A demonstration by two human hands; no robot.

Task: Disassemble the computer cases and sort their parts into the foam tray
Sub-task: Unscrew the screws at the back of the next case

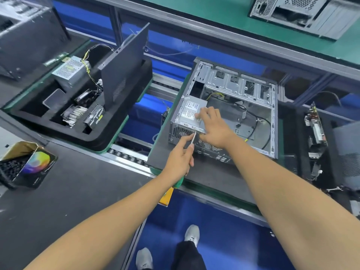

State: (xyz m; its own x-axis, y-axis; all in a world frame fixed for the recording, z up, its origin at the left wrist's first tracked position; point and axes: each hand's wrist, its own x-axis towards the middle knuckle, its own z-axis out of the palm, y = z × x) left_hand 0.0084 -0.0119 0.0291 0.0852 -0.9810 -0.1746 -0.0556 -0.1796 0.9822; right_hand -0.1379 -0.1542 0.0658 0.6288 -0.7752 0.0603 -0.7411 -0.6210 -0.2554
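The left hand clamps a screwdriver angled far-right, tip at the power supply, where the right hand rests open.

Both bare arms reach forward — left hand curled in a grip, right hand farther out, fingers spread, palm down.

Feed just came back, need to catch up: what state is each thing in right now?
Computer case: side open, lying flat.
Power supply: in the case corner, not yet out.
Screwdriver: tip at the case's rear edge.
Left hand: grips the screwdriver.
Right hand: rests on the power supply.
Foam tray: partly filled.
Side panel: standing upright in the tray.
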